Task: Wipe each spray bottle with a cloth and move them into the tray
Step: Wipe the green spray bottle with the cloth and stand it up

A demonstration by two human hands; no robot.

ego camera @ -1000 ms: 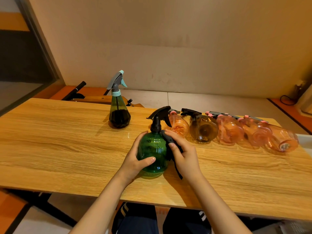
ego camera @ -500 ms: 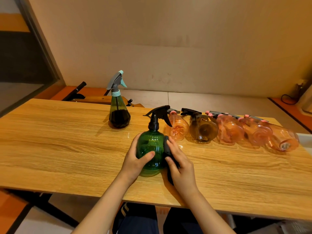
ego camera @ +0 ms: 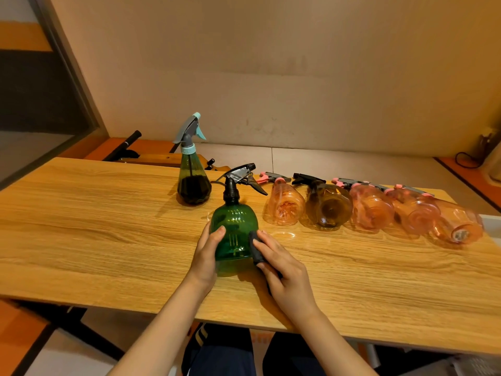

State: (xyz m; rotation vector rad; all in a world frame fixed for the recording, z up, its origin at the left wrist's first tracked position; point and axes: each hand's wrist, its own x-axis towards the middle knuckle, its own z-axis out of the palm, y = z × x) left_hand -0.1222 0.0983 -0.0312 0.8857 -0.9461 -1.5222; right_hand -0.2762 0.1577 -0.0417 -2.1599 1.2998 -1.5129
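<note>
Both hands meet at the green spray bottle [ego camera: 234,234], which stands upright near the table's [ego camera: 81,240] front edge with its black trigger head pointing right and slightly far. Left hand [ego camera: 207,256] curls round the bottle's left side, while the right hand [ego camera: 284,270] pinches a dark cloth [ego camera: 256,248] against its right side. Beyond it to the right, five orange and amber bottles [ego camera: 329,207] lie on their sides in a row, bases toward the near edge.

dark cloth [ego camera: 256,249] mostly hidden under right hand [ego camera: 284,272], tray [ego camera: 491,222] cut off at right edge
</note>
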